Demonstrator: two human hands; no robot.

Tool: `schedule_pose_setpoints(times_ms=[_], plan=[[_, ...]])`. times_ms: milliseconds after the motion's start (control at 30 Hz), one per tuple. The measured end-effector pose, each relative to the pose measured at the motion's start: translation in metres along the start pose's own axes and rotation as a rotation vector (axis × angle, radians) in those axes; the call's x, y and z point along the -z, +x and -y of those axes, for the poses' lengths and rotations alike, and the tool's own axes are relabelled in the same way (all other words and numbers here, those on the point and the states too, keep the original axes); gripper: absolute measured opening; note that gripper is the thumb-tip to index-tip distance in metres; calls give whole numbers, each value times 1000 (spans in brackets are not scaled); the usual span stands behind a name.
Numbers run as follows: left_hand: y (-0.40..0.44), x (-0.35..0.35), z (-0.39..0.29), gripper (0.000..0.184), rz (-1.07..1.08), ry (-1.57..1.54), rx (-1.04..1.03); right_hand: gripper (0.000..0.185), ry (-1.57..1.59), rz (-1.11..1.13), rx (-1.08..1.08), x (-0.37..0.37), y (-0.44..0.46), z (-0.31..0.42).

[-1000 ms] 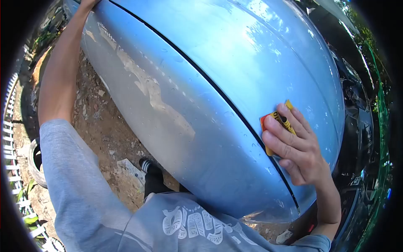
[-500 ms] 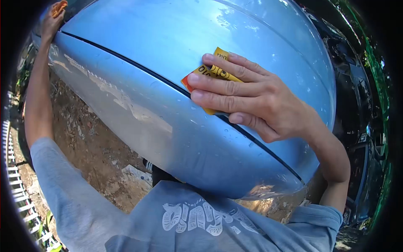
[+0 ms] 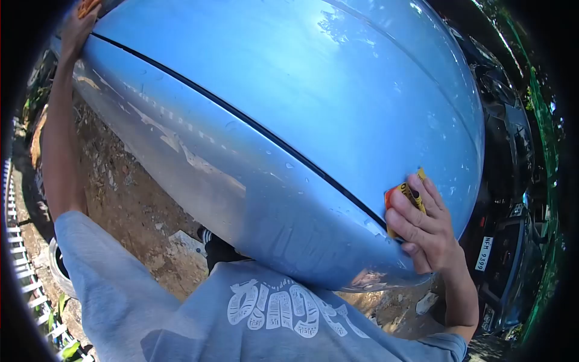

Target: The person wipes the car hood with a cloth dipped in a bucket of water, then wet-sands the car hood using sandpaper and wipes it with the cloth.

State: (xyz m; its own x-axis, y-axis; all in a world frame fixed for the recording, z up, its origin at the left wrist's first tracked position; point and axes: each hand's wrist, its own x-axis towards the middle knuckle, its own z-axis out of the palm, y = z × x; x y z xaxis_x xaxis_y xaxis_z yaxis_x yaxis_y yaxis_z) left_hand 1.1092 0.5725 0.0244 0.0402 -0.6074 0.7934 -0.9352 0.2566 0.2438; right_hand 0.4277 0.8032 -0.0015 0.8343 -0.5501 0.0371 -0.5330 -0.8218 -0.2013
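Yellow printed sheet (image 3: 394, 196), apparently sandpaper, was gripped in the right hand (image 3: 425, 226), against the blue car panel (image 3: 289, 90) at the black seam (image 3: 259, 128). The left hand (image 3: 78, 30) clutched orange cloth (image 3: 89, 7). Judged step: rubbing; the next stroke called for even pressure.

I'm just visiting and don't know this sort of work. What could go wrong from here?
Two things, perhaps:
The right hand holds a yellow sheet right by the dark seam, so the sheet's edge might snag there, or the paint along that edge might get scuffed.
Water drops dot the lower panel, so a hand or the sheet could slip if it strays onto that wet, curved surface.
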Motion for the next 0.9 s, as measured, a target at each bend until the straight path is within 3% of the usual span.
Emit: schedule_pose_setpoints(times_ms=[67, 167, 200, 300, 433, 500, 567, 633, 700, 733, 767, 833, 900], plan=[[-5, -6, -12, 42, -1, -10, -26, 46, 3, -24, 47, 5, 24, -6], [8, -4, -22, 39, -58, -2, -105, 47, 50, -242, 289, 21, 172, -54], [-2, -4, -21, 39, -44, -24, -97, 49, 129, -217, 235, 27, 211, -66], [-8, -4, -19, 38, -33, -8, -63, 50, 6, -292, 97, 12, 172, -33], [-9, -9, -30, 33, -104, -199, -17, 63, -74, -39, -104, 8, 75, -6], [-7, -11, -48, 32, -178, -226, -100, 63, -71, -173, -148, 19, 133, -35], [-20, -4, -50, 32, -227, -115, -37, 66, 44, -241, -293, 22, 195, -69], [-15, -2, -67, 27, -232, -94, -35, 68, -72, -295, -286, 8, 188, -46], [-2, -4, -83, 22, -289, -478, 0, 70, -138, -230, -201, -9, 134, 12], [-6, 3, -134, 19, -197, -661, 6, 70, -236, -140, -143, -9, 116, 19], [-3, -1, -167, 18, -82, -632, -76, 70, -247, -146, -136, -2, 129, 5], [1, -19, -251, 18, 192, -679, -239, 69, -89, -264, -315, 8, 179, -42], [-14, -55, -309, 14, 266, -659, -289, 68, -46, -258, -374, 1, 209, -47]])
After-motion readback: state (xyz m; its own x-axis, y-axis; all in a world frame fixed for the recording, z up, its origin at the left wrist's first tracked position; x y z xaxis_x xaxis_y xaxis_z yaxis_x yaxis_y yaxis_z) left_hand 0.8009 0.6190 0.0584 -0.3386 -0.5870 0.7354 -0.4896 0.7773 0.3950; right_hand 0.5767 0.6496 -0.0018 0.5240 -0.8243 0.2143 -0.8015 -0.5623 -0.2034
